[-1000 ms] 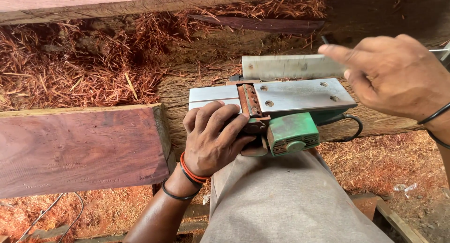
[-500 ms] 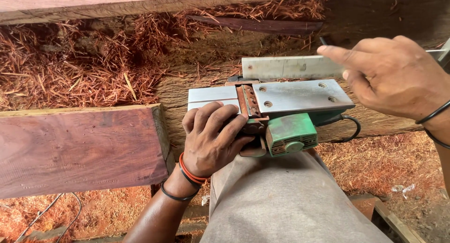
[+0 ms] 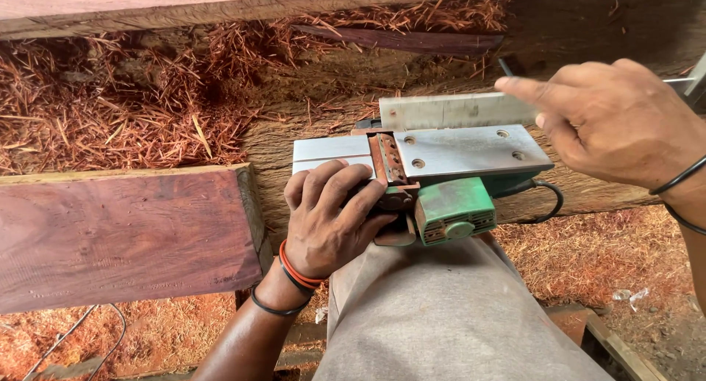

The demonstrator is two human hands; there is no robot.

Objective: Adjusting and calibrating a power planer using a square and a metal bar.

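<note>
My left hand (image 3: 327, 226) grips the upturned planer (image 3: 426, 182) on my knee. My right hand (image 3: 618, 123), fingers loosely spread, touches the steel rule (image 3: 448, 110) along its far edge; the check is unfinished.

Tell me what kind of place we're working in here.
Probably a rough woodworking or carpentry spot. Reddish wood shavings cover the ground, a reddish plank lies at left, and the left hand steadies an upturned green electric planer on the lap.
</note>
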